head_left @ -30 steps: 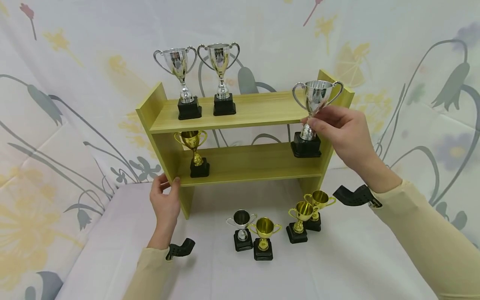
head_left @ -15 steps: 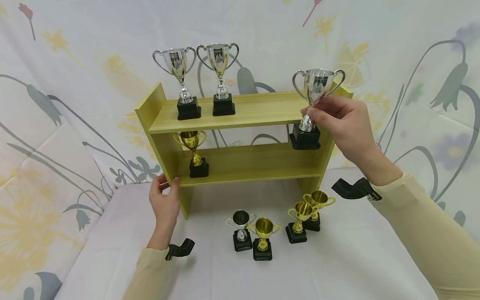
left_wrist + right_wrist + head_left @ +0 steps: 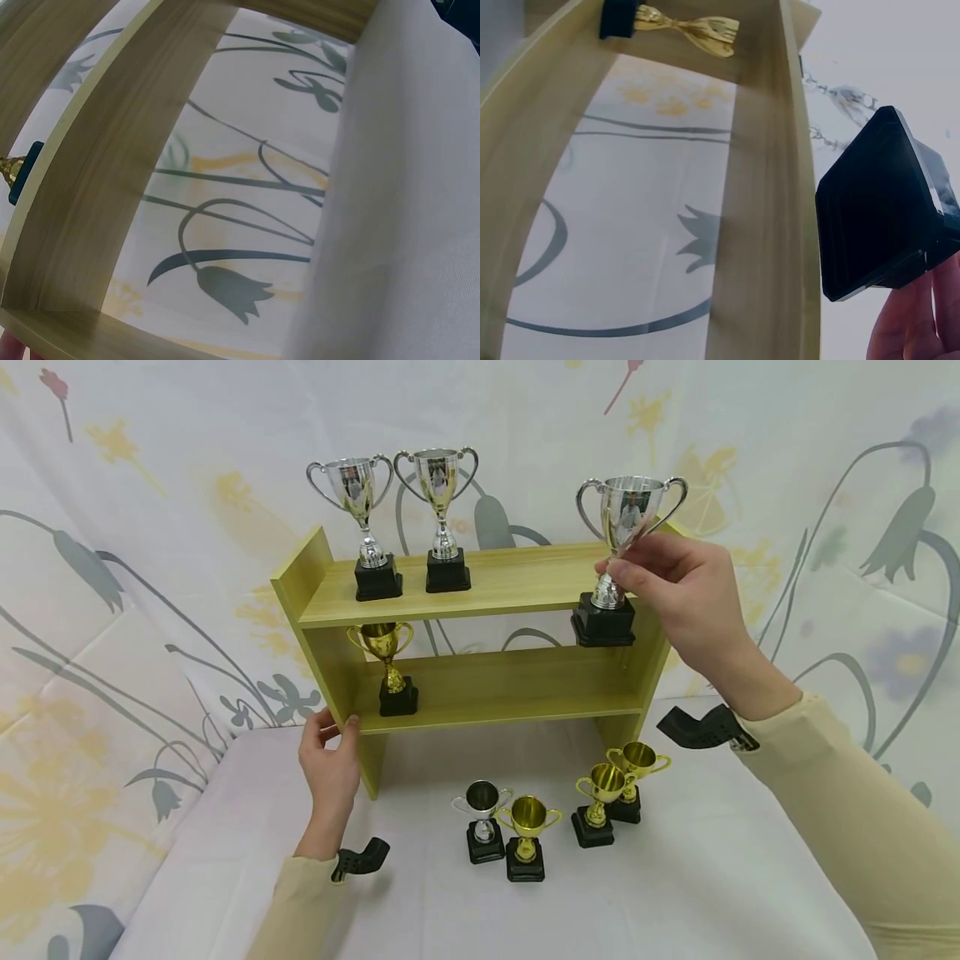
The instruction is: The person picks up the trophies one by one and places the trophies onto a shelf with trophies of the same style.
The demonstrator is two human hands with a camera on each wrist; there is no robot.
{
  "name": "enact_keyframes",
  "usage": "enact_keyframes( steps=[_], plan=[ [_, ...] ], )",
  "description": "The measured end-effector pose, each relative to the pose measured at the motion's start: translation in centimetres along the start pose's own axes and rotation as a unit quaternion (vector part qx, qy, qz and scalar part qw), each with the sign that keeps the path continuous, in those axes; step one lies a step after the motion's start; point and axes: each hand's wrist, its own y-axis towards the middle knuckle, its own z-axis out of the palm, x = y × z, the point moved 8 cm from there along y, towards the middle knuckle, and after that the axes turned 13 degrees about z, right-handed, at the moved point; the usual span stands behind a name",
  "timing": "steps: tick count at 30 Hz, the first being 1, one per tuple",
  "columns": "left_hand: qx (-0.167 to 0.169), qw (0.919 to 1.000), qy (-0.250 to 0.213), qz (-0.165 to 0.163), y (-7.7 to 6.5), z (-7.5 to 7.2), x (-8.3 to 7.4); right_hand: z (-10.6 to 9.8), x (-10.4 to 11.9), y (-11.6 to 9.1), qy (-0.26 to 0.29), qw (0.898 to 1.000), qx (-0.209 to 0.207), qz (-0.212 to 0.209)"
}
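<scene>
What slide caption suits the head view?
Right hand holds a silver trophy cup before a wooden shelf; left hand grips the shelf's side.

I see the silver, two-handled, black-based trophy (image 3: pixel 626 518) held nearly upright in the right hand (image 3: pixel 686 593), aloft in front of the wooden shelf (image 3: pixel 487 685) near its right end.
</scene>
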Motion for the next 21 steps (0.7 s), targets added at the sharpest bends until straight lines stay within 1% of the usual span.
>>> enact_keyframes(
  steps=[4,6,7,8,10,14,16,18,21],
  plan=[
    [0.0,1.0,0.008,0.002,0.2,0.1,2.0,0.2,0.4,0.4,0.007,1.0,0.003,0.0],
    [0.0,1.0,0.01,0.001,0.4,0.2,3.3,0.3,0.4,0.6,0.01,1.0,0.001,0.0],
    [0.001,0.9999,0.011,0.0,0.4,0.3,3.6,0.3,0.5,0.7,0.011,1.0,0.001,0.001],
    [0.0,1.0,0.008,0.0,0.4,0.3,3.4,0.3,0.6,0.7,0.009,1.0,0.001,0.001],
    [-0.002,1.0,0.002,0.001,0.3,0.2,2.6,0.3,0.7,0.8,0.005,1.0,-0.001,0.0],
    [-0.004,0.9999,-0.004,0.014,0.1,-0.1,0.1,0.4,0.9,0.9,0.005,1.0,-0.003,-0.001],
    [-0.003,0.9998,-0.003,0.021,0.1,-0.1,-0.8,0.4,1.1,1.0,0.0,1.0,-0.005,-0.002],
    [-0.001,0.9998,0.001,0.02,0.0,-0.2,-1.2,0.4,1.2,1.1,-0.004,1.0,-0.007,-0.001],
    [0.0,1.0,0.002,0.009,0.0,-0.1,-1.1,0.5,1.4,1.4,-0.009,1.0,-0.007,-0.003]
  ],
)
